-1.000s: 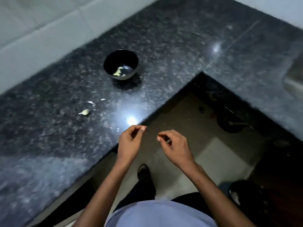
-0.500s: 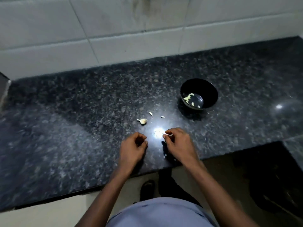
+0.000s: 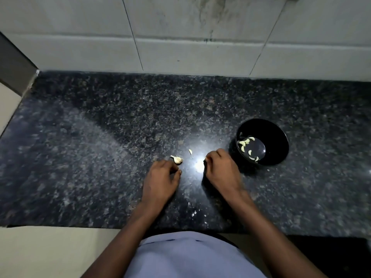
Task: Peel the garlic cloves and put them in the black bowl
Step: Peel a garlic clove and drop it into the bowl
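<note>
The black bowl [image 3: 281,135] stands on the dark granite counter at the right, with several peeled garlic cloves [image 3: 247,146] inside. A small garlic piece with a papery tail [image 3: 177,159] lies on the counter, just beyond the knuckles of my left hand [image 3: 160,178]. That hand rests on the counter with its fingers curled under, and I see nothing in it. My right hand [image 3: 220,170] sits just left of the bowl, fingers curled, pinching a small pale garlic bit [image 3: 206,157] at its fingertips.
A loose flake of garlic skin [image 3: 190,151] lies between my hands, beside a bright light reflection. Small white crumbs [image 3: 194,213] dot the counter [image 3: 100,147] near its front edge. A tiled wall [image 3: 180,37] rises behind the counter.
My view swung from the counter corner to face the wall. Both hands moved from off the edge onto the counter, the left one up to the garlic piece, the right one beside the bowl.
</note>
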